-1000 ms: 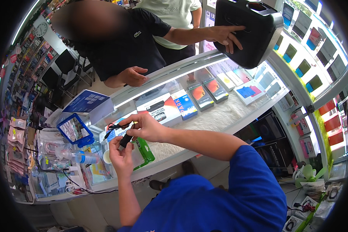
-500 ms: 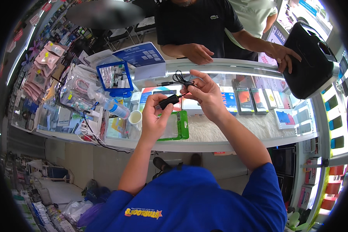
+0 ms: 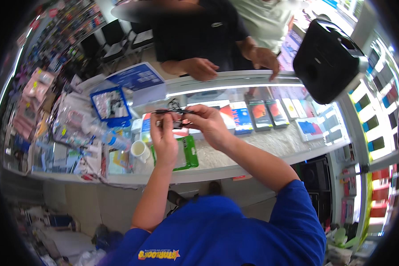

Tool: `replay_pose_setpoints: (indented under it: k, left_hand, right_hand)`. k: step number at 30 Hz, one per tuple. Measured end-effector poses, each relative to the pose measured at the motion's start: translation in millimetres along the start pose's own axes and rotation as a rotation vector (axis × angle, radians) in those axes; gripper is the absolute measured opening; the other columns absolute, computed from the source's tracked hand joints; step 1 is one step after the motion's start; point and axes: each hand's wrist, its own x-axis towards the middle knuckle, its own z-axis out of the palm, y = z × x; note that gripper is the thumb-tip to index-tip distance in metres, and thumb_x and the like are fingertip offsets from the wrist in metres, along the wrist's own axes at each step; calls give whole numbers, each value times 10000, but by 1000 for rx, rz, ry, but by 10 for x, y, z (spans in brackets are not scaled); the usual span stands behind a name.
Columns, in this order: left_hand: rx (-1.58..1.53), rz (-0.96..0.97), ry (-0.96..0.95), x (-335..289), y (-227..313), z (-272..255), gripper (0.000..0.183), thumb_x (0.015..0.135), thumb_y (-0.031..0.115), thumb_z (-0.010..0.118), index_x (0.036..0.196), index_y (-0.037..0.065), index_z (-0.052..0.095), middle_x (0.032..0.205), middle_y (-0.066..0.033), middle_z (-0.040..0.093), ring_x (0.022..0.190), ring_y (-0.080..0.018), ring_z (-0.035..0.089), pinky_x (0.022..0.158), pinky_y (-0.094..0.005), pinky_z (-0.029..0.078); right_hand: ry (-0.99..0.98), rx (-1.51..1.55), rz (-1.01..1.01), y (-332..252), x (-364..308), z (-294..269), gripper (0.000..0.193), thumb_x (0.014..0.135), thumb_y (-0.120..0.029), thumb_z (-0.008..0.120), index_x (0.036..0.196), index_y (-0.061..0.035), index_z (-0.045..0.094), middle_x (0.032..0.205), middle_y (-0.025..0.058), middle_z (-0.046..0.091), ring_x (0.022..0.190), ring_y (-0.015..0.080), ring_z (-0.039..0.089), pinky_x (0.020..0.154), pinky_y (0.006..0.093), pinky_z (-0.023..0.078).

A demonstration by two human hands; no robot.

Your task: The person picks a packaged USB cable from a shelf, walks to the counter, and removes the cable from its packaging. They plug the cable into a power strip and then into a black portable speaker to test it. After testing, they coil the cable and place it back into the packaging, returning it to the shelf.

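Observation:
My two hands are close together above the glass counter (image 3: 270, 146). A thin black cable (image 3: 174, 105), partly coiled, runs between them. My left hand (image 3: 165, 144) is closed, pinching the cable's plug end between thumb and fingers. From the right, my right hand (image 3: 212, 126) is closed on the coiled part of the same cable. Between the palms shows a small black adapter (image 3: 178, 125), mostly hidden by fingers and blurred. Below the hands, a green-edged clear package (image 3: 191, 153) lies on the counter, with a white cup (image 3: 139, 150) to its left.
A plastic bottle (image 3: 117, 141), a blue-framed tray (image 3: 111, 104) and bagged goods (image 3: 71, 115) crowd the left. Phone boxes (image 3: 259, 115) are inside the counter. A large black speaker (image 3: 326, 62) stands at far right. Across the counter, a person in black rests their hands (image 3: 201, 68) near its edge.
My hands have come together, and my left hand has gone from the adapter to the cable's plug end. The other person's hand has left the speaker. The whole view has shifted.

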Motion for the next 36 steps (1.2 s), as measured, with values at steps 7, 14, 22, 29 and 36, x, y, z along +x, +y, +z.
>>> replay_pose_setpoints:
  k: [7,14,22,29,36]
  left_hand:
    - [387,31,28,269,197,270,202,1059,191,689,1142,9,658,902,6,639,773,-55,573,708,-216,468]
    - [501,128,-273,221,529,597,166,1031,153,723,1038,-7,680,834,11,616,736,-53,550,668,-215,440]
    - [347,-128,-309,213,432,643,216,984,170,785,952,-10,669,854,-5,685,733,-43,577,679,-218,487]
    - [130,-421,-262,49,432,333,270,988,260,789,953,19,674,846,-16,694,736,-60,635,681,-230,548]
    - [330,-444,-318,-110,640,-105,257,1003,200,748,917,-29,669,786,-48,683,695,-80,648,628,-254,520]
  right_hand:
    - [-147,-215,15,-314,5,-31,255,929,-76,800,1137,30,698,1011,79,747,943,129,715,818,263,579]
    - [-117,-585,-322,-656,-295,-93,184,950,-126,801,1055,16,748,990,55,740,929,118,695,824,284,577]
    - [111,-765,-330,-886,-579,0,74,949,-64,768,979,3,777,932,68,757,869,150,734,762,299,613]
    - [30,-968,-72,-966,-586,142,58,913,-49,781,949,-4,769,853,100,769,811,202,769,697,324,613]
    - [-355,-1481,-707,-792,-511,446,98,833,7,787,917,-15,742,798,91,648,692,244,659,607,357,521]
